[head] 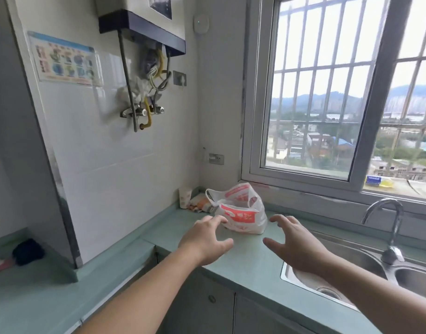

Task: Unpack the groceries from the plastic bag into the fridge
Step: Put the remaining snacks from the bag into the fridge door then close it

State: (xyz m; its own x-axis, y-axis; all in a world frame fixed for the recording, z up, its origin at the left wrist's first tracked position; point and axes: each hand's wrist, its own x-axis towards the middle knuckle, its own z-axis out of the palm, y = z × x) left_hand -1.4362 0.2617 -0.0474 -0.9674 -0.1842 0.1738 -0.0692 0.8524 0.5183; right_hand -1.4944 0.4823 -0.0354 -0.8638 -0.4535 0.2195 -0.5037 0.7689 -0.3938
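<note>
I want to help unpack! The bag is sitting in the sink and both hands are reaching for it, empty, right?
Not quite. The bag sits on the counter, left of the sink, not in it. The rest is right: the head view shows the left hand and right hand both open, empty, reaching toward it.

The plastic bag (240, 212) is white and thin, printed with red-orange panels and lettering too blurred to read. It sits slumped on the green counter (245, 259) in the corner below the window, its handles loose and its mouth gaping upward. It looks partly filled, though what is inside cannot be made out through the crumpled film.
</note>
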